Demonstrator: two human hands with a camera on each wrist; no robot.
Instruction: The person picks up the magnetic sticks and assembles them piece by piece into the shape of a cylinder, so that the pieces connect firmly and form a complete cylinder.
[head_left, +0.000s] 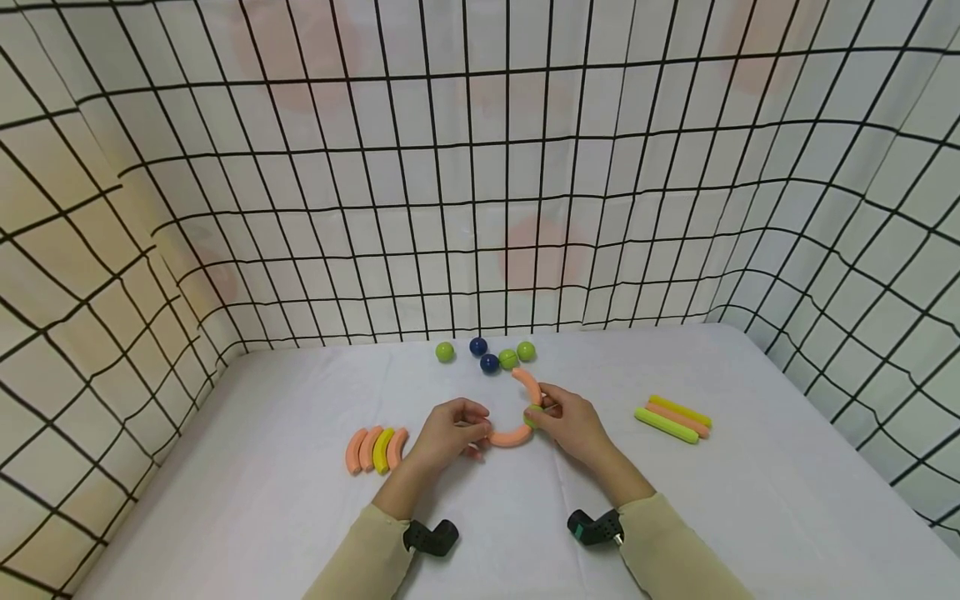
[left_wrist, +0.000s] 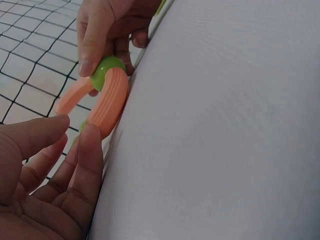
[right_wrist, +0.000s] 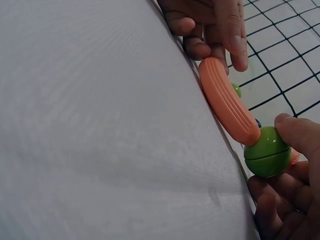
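Two curved orange toy rods (head_left: 512,437) meet at a green ball (right_wrist: 268,151), forming an open arc. My right hand (head_left: 572,423) pinches this ball between thumb and fingers. One rod (head_left: 527,385) runs away from me, the other, grooved rod (left_wrist: 108,102) toward the left hand. At that rod's free end is my left hand (head_left: 452,433), its fingertips (left_wrist: 91,135) right by the tip and its thumb standing apart from them. In the right wrist view, the left fingers lie just beyond the grooved rod's end, low over the white table.
At the back lie green balls (head_left: 445,352) and dark blue balls (head_left: 489,363). Several curved orange and yellow rods (head_left: 381,451) line up on the left. Straight green, orange and yellow rods (head_left: 666,425) lie on the right. A black-lined grid (head_left: 480,208) encloses the table.
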